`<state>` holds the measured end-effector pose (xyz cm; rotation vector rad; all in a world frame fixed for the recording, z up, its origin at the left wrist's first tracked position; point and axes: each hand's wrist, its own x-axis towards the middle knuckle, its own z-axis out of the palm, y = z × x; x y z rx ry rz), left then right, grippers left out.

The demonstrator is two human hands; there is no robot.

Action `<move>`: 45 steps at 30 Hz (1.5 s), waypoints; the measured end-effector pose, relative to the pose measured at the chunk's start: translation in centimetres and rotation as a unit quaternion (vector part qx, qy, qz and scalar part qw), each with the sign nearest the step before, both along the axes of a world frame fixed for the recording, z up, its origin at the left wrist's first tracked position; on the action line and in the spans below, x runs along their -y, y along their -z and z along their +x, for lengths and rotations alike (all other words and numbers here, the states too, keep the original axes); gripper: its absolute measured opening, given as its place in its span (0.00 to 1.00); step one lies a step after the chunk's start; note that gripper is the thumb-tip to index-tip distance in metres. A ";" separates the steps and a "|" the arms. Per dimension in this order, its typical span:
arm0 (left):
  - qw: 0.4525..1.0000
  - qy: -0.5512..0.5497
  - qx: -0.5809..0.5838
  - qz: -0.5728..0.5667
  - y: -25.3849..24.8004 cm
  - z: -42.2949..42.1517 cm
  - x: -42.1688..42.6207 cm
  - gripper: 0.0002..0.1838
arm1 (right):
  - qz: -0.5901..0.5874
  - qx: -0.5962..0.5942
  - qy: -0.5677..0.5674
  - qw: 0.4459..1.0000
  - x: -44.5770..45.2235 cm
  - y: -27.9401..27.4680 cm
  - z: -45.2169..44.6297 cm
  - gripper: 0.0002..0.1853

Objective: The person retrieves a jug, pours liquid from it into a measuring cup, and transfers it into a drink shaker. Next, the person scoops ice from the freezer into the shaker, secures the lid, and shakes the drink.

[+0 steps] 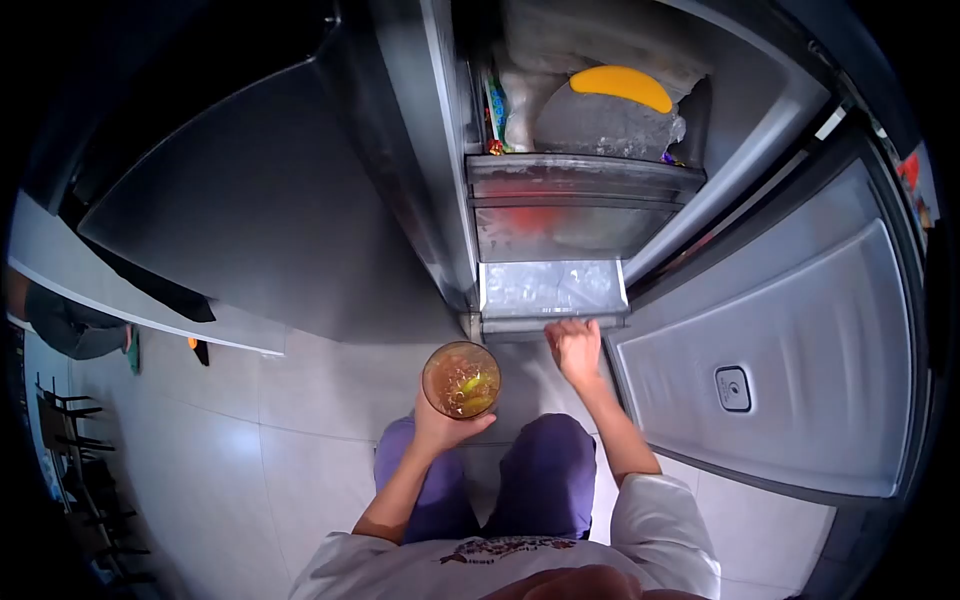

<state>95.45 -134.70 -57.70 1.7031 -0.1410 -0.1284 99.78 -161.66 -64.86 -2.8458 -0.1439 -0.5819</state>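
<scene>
Head view: left hand [445, 426] fingers wrapped round glass [461, 380], liquid inside; keep grip firm, rim level. Right hand [576, 354] fingers curled at bottom drawer [553, 288] front edge; can't tell if hooked on or just near. Any drawer move wants centred, straight, gentle force. Beyond right fingertips, upper drawers [572, 234]; to their right, open door [800, 400], keep forearm off.

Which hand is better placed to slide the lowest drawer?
Probably the right hand: it seems empty, at the front of the lowest drawer, while the left hand holds a glass.
</scene>
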 end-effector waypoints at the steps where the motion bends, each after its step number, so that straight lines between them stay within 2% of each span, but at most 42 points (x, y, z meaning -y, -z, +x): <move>1: 1.000 -0.002 0.009 0.007 0.0 -0.1 0.0 0.53 | 0.001 -0.011 -0.006 1.000 -0.2 -0.4 -1.8 0.02; 6: 1.000 -0.006 0.025 0.010 -0.3 -0.1 0.1 0.49 | -0.008 -0.020 -0.023 1.000 -0.3 -1.2 -6.2 0.04; 9: 1.000 -0.008 0.026 0.012 0.1 -0.1 -0.1 0.47 | 0.088 0.001 -0.046 0.995 0.9 -3.9 -4.9 0.08; 11: 0.999 -0.014 0.038 0.026 0.4 -0.3 -0.1 0.47 | 0.010 0.020 0.060 0.998 1.6 -5.2 -1.1 0.15; 13: 0.999 -0.013 0.032 0.002 0.3 -0.4 0.0 0.47 | -0.019 -0.153 0.094 0.984 3.4 -2.4 1.7 0.20; 15: 0.999 -0.005 0.007 -0.051 0.1 0.0 -0.1 0.47 | -0.063 -0.269 0.079 0.958 4.0 -0.7 4.6 0.19; 16: 0.999 -0.007 0.023 -0.036 0.1 -0.1 -0.3 0.47 | -0.084 -0.331 0.070 0.937 4.0 -0.6 5.2 0.19; 18: 0.998 -0.008 0.056 -0.008 0.6 0.1 -0.4 0.47 | -0.096 -0.328 0.065 0.938 4.3 -1.0 5.7 0.16; 20: 0.997 -0.009 0.073 -0.029 0.9 0.4 -0.4 0.48 | -0.111 -0.342 0.060 0.931 4.5 -3.5 5.8 0.14; 22: 0.996 -0.011 0.075 -0.039 1.1 0.5 -0.7 0.48 | -0.127 -0.379 0.053 0.915 4.6 -9.3 4.8 0.14; 25: 0.997 -0.007 0.073 -0.018 1.5 0.6 -1.2 0.49 | -0.185 -0.476 0.038 0.859 5.0 -12.6 4.7 0.14; 27: 0.995 0.003 0.094 0.023 2.2 0.8 -1.5 0.50 | -0.142 -0.491 0.029 0.859 5.0 -10.8 5.6 0.15; 30: 0.998 0.000 0.056 -0.040 1.5 0.9 -1.1 0.50 | -0.054 -0.472 0.045 0.879 3.7 -5.4 7.2 0.17; 33: 0.997 -0.010 0.065 -0.048 1.9 0.7 -1.3 0.49 | 0.014 -0.430 0.078 0.900 1.5 -0.8 8.8 0.18; 35: 0.998 -0.007 0.054 -0.010 2.5 0.8 -1.8 0.49 | 0.049 -0.411 0.073 0.908 1.3 1.4 9.5 0.19; 40: 0.998 0.003 0.061 0.010 2.8 1.0 -1.6 0.49 | 0.072 -0.368 0.012 0.927 3.9 2.5 8.3 0.22; 43: 0.998 0.005 0.046 0.029 3.0 0.6 -1.7 0.49 | 0.126 -0.325 0.048 0.936 1.8 5.1 9.3 0.22; 45: 0.996 0.010 0.070 0.050 2.3 0.8 -1.8 0.50 | 0.124 -0.344 0.053 0.929 2.1 4.8 9.8 0.22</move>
